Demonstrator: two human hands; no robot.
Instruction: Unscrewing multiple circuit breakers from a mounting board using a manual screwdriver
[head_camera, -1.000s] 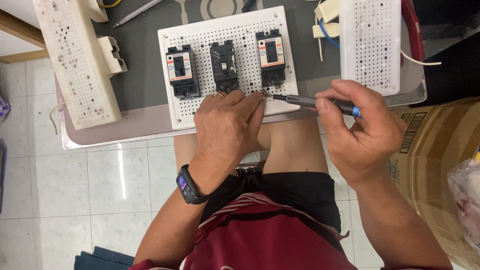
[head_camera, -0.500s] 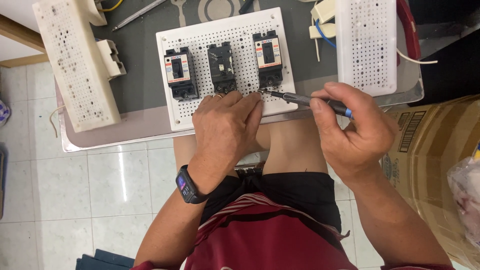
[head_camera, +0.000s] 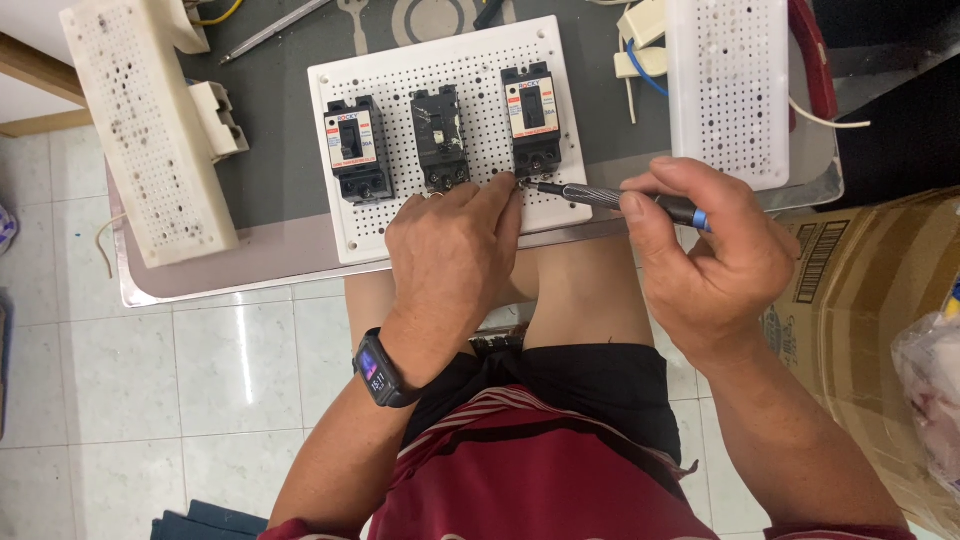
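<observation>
A white perforated board (head_camera: 400, 225) lies on the grey table with three black circuit breakers on it: left breaker (head_camera: 357, 148), middle breaker (head_camera: 440, 137), right breaker (head_camera: 531, 118). My left hand (head_camera: 452, 260) rests on the board's near edge, fingertips pinched at a small part just below the right breaker. My right hand (head_camera: 712, 255) grips a slim screwdriver (head_camera: 610, 198) with a dark handle and blue ring. Its tip meets my left fingertips under the right breaker. A dark smartwatch (head_camera: 380, 368) is on my left wrist.
A second white perforated board (head_camera: 728, 85) lies at the right, a dirty perforated strip (head_camera: 145, 130) at the left. White blocks and wires (head_camera: 642, 45) sit at the back. A cardboard box (head_camera: 880, 300) stands right of my knees. Tiled floor lies below.
The view shifted slightly. My right hand brought the screwdriver tip a little closer under the right breaker, and my left fingers stayed at the same spot.
</observation>
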